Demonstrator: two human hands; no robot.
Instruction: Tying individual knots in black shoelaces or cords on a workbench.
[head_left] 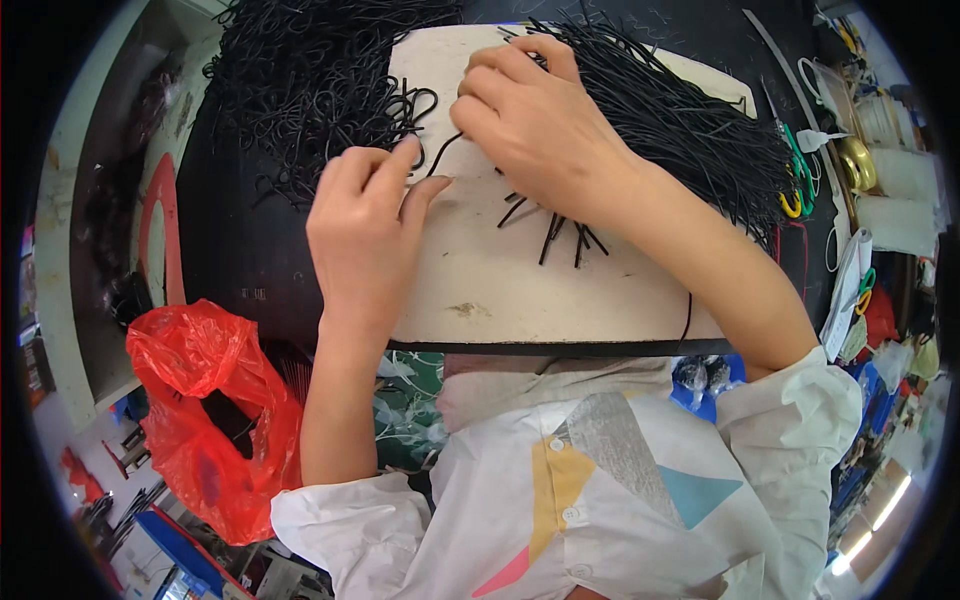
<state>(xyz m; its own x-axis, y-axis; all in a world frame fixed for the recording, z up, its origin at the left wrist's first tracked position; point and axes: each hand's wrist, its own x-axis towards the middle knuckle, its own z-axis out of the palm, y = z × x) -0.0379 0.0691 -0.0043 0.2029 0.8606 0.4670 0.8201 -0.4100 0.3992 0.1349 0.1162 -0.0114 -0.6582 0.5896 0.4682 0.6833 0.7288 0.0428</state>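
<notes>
My right hand (pixel 545 125) is closed, its fingers curled down over the cream board (pixel 470 255). From its fingertips a thin black cord (pixel 447 147) runs down toward my left thumb. My left hand (pixel 365 215) is at the board's left edge, thumb and forefinger apart, with the cord passing close to the thumb. Short cord ends (pixel 560 238) poke out below my right hand. Beyond my right wrist lies a thick bundle of straight black cords (pixel 660 115). A tangled heap of looped black cords (pixel 310 90) lies at the far left, reaching my left fingertips.
A red plastic bag (pixel 215 400) hangs left of my left forearm. Scissors with green and yellow handles (pixel 797 180) lie at the right, beside a roll of gold tape (pixel 857 163). The board rests on a black tabletop (pixel 240 240).
</notes>
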